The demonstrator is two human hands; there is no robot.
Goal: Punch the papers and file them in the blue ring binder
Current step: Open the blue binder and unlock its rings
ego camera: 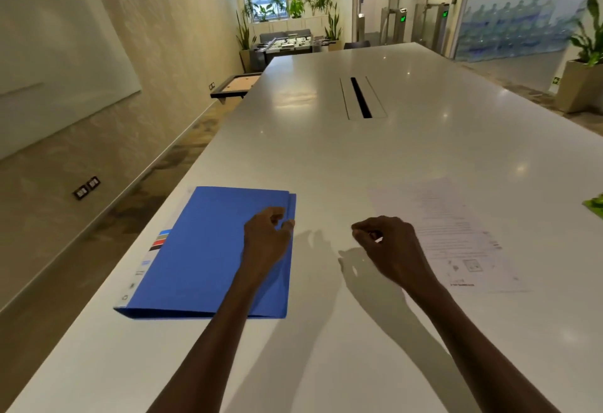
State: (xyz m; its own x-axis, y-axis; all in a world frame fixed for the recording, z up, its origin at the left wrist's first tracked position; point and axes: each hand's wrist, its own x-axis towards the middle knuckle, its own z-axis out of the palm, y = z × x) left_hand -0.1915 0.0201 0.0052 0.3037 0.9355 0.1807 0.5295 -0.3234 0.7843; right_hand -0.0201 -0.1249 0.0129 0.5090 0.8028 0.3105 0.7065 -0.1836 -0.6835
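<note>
The blue ring binder (208, 249) lies closed and flat on the white table (375, 158), near the left edge, its labelled spine to the left. My left hand (266, 236) hovers over the binder's right edge with fingers loosely curled, thumb near the cover's edge; whether it touches is unclear. A printed sheet of paper (456, 236) lies to the right. My right hand (388, 246) is between binder and paper, above the table, fingers loosely curled and holding nothing. No hole punch is in view.
A green object (595, 203) is cut off at the right edge. A cable slot (360, 97) runs along the table's middle. The table's left edge drops to the floor beside a wall with a whiteboard (49, 53). Potted plants stand far back.
</note>
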